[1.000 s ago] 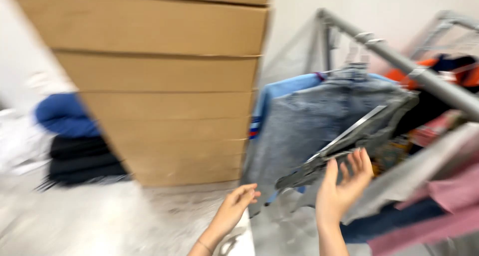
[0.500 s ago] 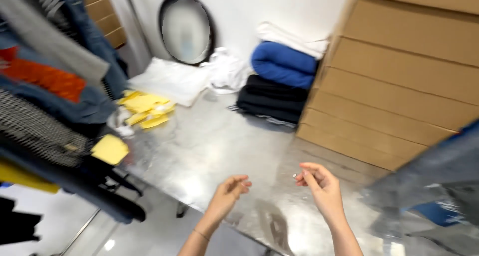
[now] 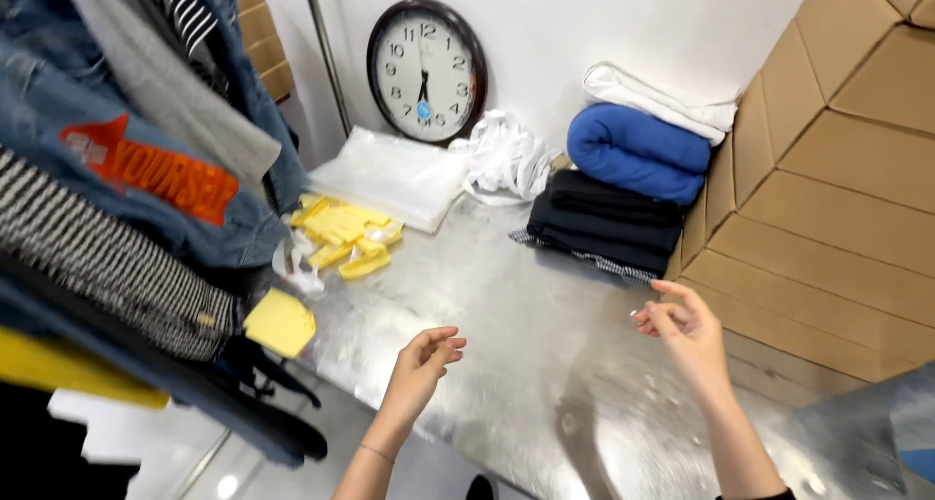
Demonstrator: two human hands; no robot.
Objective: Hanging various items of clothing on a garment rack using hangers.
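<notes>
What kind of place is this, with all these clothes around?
Probably a clothing stockroom or packing area: garments hang on a rack, folded clothes are stacked on a steel table, and clear plastic bags and cardboard boxes sit nearby.

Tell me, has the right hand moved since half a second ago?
Cannot tell: the camera itself swung. The right hand hovers empty over the metal table, near the cardboard boxes, much as before.

Both forearms bare, raised forward. Left hand [image 3: 426, 359] empty, fingers loosely curled, thumb near fingertips, palm turned inward. Right hand [image 3: 682, 327] higher and well apart, fingers half-bent, index extended, thumb pinched towards it
</notes>
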